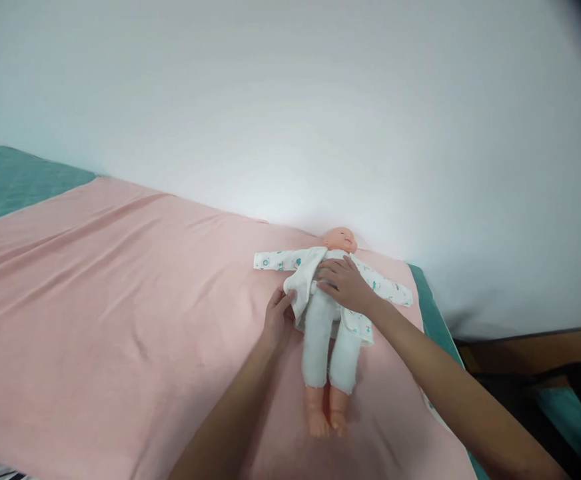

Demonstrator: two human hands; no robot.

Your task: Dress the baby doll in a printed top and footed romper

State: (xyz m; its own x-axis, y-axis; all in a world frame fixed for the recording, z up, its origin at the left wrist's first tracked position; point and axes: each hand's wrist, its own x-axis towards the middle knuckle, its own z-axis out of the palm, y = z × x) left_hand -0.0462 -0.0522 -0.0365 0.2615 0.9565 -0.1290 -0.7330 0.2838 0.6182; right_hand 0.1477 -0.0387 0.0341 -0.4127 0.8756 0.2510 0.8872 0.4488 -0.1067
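A baby doll (339,239) lies on its back on the pink sheet (120,313), head toward the wall. It wears white trousers (330,340) and an open white printed jacket (275,261) with both sleeves spread out. My left hand (278,319) pinches the left flap of the jacket at the doll's side. My right hand (344,283) lies on the doll's chest, fingers together and pressing the cloth down.
The pink sheet covers a bed with a teal mattress (15,177) showing at the far left and along the right edge. A white wall (320,100) stands just behind the doll. A wooden floor and a dark object (545,373) lie to the right.
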